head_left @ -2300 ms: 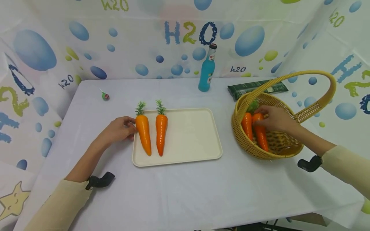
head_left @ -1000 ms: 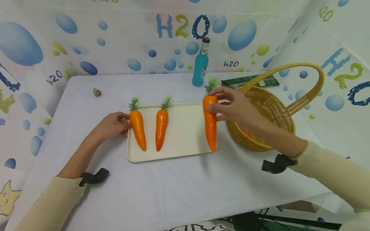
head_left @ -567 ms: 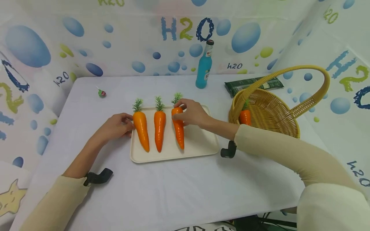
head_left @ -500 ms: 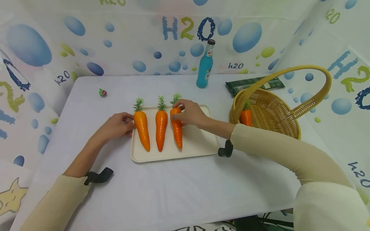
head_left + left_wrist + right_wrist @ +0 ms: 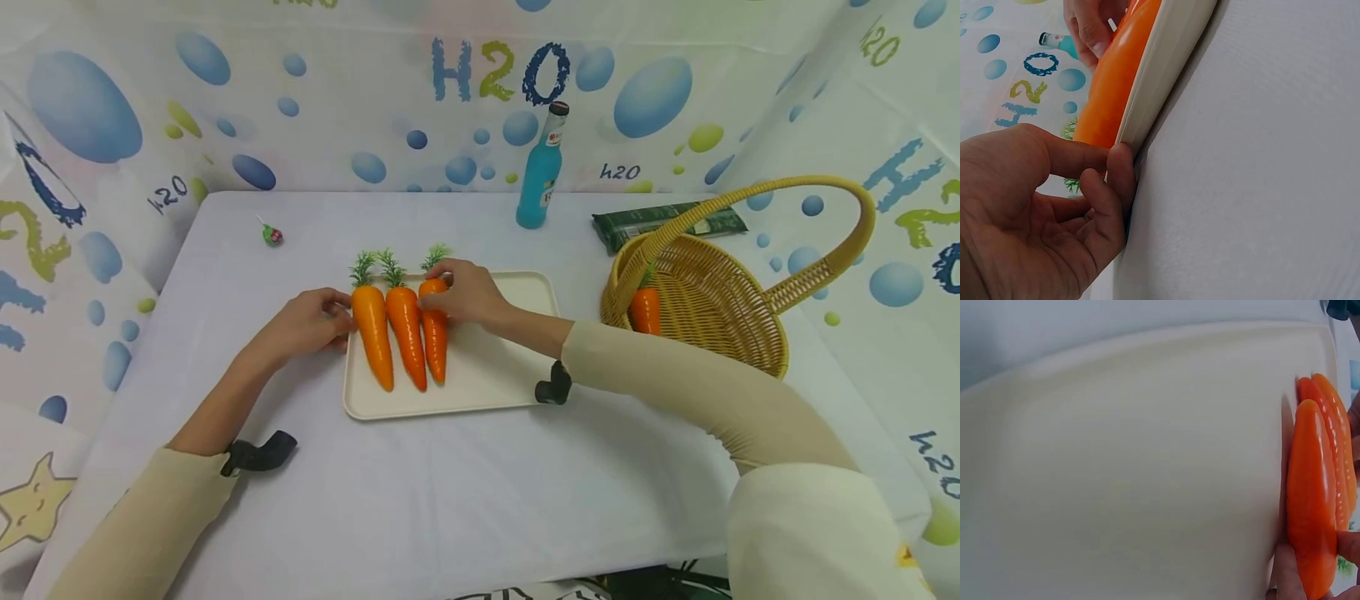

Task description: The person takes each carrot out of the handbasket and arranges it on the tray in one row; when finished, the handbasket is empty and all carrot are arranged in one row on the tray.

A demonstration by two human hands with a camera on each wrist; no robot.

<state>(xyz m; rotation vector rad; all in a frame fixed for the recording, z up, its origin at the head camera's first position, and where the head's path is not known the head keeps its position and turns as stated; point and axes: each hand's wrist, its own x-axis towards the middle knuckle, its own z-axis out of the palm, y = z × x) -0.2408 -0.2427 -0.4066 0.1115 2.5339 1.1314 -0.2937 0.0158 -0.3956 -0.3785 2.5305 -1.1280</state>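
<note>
Pinching the third carrot (image 5: 436, 333) by its top between thumb and fingers, my right hand (image 5: 468, 292) has it on the tray (image 5: 510, 367), close beside the middle carrot (image 5: 407, 333) and the leftmost carrot (image 5: 372, 333). I judge the work mostly done: one visible carrot (image 5: 645, 311) remains in the basket (image 5: 705, 292). My left hand (image 5: 311, 323), fingers curled, grips the tray's left rim; my right forearm reaches across its right side.
</note>
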